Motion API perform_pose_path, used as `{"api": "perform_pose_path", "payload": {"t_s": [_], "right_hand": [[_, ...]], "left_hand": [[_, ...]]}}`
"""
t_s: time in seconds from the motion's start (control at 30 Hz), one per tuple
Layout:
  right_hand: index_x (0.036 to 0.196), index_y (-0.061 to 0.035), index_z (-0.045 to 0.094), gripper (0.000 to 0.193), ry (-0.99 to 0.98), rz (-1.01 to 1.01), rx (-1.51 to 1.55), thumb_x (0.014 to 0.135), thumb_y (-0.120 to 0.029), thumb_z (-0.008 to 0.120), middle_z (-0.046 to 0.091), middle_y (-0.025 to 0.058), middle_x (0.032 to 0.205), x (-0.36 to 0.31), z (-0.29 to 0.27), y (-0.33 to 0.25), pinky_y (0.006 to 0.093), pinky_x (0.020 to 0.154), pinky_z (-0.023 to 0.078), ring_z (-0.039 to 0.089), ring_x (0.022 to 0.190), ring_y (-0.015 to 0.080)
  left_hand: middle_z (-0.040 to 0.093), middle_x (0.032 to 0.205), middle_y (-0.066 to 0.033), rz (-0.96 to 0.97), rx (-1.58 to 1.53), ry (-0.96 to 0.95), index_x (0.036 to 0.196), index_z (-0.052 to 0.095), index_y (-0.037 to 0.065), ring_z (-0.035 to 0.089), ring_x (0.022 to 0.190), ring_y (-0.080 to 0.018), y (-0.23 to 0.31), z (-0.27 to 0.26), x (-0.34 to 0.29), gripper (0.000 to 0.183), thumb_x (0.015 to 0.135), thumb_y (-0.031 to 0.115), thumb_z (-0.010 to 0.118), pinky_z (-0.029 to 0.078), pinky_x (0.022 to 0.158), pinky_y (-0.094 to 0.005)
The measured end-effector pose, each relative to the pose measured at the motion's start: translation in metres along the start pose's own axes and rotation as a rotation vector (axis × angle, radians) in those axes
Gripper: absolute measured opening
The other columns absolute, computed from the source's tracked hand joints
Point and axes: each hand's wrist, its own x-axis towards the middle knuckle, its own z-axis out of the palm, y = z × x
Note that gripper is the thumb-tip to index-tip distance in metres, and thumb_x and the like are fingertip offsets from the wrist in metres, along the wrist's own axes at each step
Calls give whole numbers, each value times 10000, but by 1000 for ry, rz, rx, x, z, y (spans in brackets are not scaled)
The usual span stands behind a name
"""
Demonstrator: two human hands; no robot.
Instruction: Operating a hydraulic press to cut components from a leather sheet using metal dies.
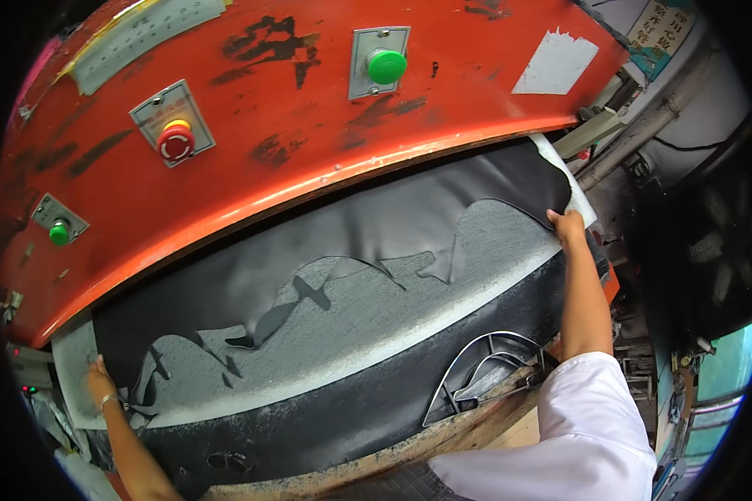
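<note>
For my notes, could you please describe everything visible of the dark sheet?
The dark sheet looks like smooth, shiny leather. It lies slightly rippled across the pale board, near edge cut ragged, far side hidden by the red machine. The right hand holds its right edge; the left hand is near its left end, contact unclear.

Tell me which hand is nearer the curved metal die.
Right. The right hand is beyond the metal die and slightly right; the left hand is far off to its left.

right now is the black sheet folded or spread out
Mostly spread out: the black sheet lies broadly across the pale board, stretching from the left hand to the right hand.
</note>
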Motion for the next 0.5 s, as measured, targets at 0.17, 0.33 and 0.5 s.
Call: {"api": "perform_pose_path", "payload": {"t_s": [0.17, 0.33, 0.5], "right_hand": [[985, 102, 599, 442, 18, -56, -29, 782, -239, 793, 680, 196, 942, -34, -22, 26, 366, 796, 483, 648, 891, 234], [964, 55, 592, 388, 85, -157, -154, 804, -249, 771, 668, 192, 912, -39, -48, 68, 398, 777, 484, 647, 843, 303], [1034, -19, 588, 330, 24, -507, -197, 833, -233, 739, 644, 150, 814, -142, -76, 33, 420, 746, 486, 638, 803, 318]], "left_hand": [[647, 980, -293, -52, -20, -7, 1026, 645, -27, 608, 916, -484, -24, -15, -39, 572, 992, 502, 429, 474, 786, -510], [645, 1071, -272, -138, -33, -105, 1097, 637, -7, 604, 1021, -454, -9, -18, -61, 495, 967, 453, 511, 468, 864, -488], [620, 1215, -201, 83, 38, 294, 1205, 607, 42, 586, 1127, -373, 17, -48, -62, 471, 857, 348, 692, 465, 943, -446]]}}
